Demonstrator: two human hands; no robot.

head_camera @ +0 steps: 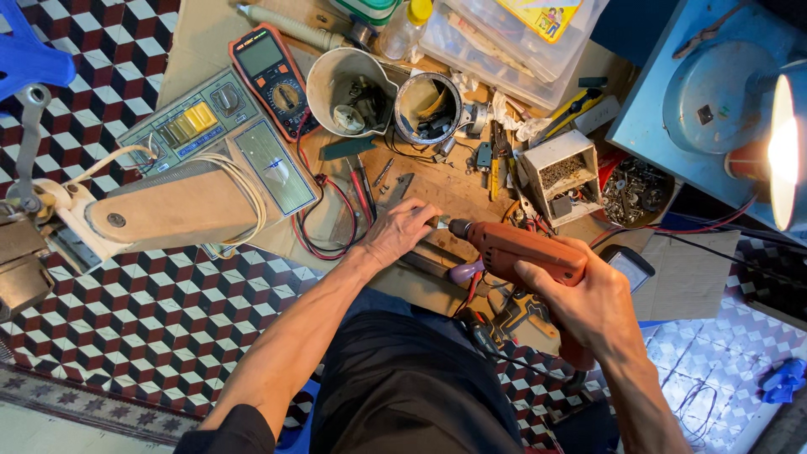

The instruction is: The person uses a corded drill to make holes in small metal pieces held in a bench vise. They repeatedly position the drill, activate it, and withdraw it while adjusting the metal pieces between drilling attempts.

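My right hand (588, 303) grips the handle of an orange-red electric drill (521, 250), which lies level with its chuck pointing left. My left hand (402, 229) presses flat on the wooden bench (454, 197), fingers curled just left of the drill's tip, over something small that I cannot make out. A purple-handled tool (465, 271) lies under the drill body. My legs in dark trousers (403, 378) show below the bench.
On the bench stand a multimeter (273, 77) with red and black leads, a beige instrument box (214, 134), two open pots (382, 97) of parts, a small white box of screws (561, 172) and clear plastic cases (513, 42). A lit lamp (777, 151) shines at right. Patterned tile floor lies around.
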